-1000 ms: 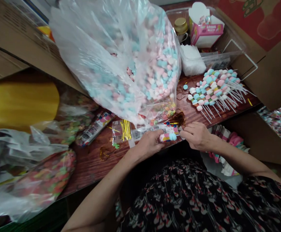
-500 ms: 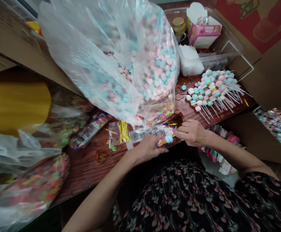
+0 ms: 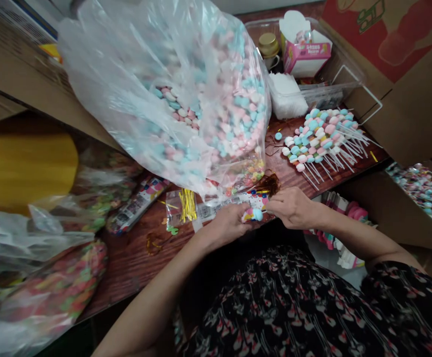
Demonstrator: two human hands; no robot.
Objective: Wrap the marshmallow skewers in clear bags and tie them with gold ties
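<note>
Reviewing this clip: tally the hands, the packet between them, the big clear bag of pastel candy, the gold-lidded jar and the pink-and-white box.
Hands: 2
Clear printed packet: 1
Big clear bag of pastel candy: 1
Gold-lidded jar: 1
Pink-and-white box: 1
Total: 6

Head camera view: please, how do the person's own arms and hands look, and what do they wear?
The left hand and right hand are bare, without gloves, and the forearms are uncovered. The person wears a black top with a small pink-and-white print; its sleeve ends above the right elbow.
</note>
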